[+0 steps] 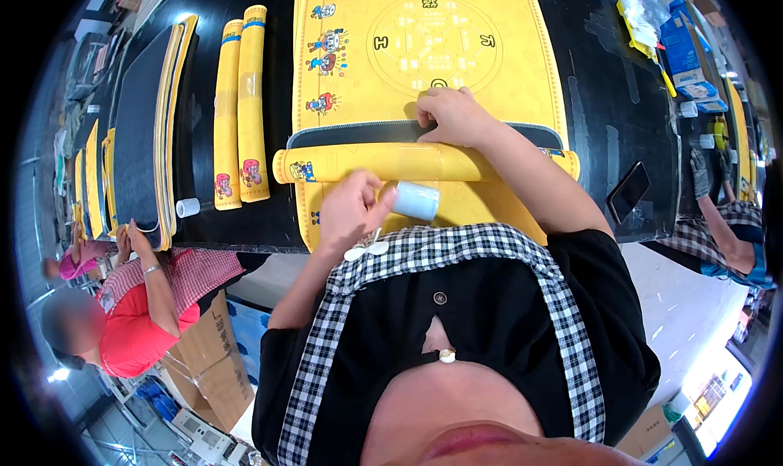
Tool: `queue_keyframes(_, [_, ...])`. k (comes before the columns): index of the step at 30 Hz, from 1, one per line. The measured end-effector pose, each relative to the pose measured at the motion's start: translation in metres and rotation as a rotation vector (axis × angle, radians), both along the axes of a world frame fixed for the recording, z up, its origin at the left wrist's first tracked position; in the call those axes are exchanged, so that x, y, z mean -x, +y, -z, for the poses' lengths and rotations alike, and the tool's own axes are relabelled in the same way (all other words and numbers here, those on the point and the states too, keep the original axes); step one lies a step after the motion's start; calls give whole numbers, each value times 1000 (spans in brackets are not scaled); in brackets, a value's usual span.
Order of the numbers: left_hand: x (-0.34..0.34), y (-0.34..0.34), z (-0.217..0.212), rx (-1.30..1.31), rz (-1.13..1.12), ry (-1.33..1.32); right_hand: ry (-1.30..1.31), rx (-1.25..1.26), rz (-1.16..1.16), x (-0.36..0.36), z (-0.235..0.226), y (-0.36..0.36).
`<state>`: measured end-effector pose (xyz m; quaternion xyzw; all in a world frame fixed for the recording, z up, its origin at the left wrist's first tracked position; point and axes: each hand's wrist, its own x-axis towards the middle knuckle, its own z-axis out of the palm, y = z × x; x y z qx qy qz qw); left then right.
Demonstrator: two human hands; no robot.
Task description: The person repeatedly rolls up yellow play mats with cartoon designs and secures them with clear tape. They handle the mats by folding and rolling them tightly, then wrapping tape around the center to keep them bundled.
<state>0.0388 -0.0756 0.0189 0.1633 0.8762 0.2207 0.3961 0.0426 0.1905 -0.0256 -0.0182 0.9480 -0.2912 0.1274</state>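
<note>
Checked apron (432, 241) before rolled mat (351, 166); left hand (355, 209) gripping tape roll (418, 201), right hand (455, 115) beyond, grip unclear. I judge taping; next needs pressing.

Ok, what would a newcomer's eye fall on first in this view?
Probably the big yellow mat at top centre, printed with cartoon figures and a large circle. Next, the yellow roll lying across it near the wearer, the right hand just beyond and the left hand on the near side. Two slim yellow rolls lie to the left.
</note>
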Motion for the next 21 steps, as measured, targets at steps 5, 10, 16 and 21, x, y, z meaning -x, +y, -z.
queue_keyframes(5, [35, 42, 30, -437, 458, 851, -37, -38, -17, 4, -3, 4])
queue_keyframes(10, [82, 77, 45, -441, 362, 1023, 304, 29, 278, -40, -29, 10])
queue_keyframes(16, [69, 74, 30, -642, -80, 1019, 397, -328, 191, -67, -27, -16])
queue_keyframes(21, [3, 15, 36, -468, -247, -400, 350, -277, 188, -60, -25, -14])
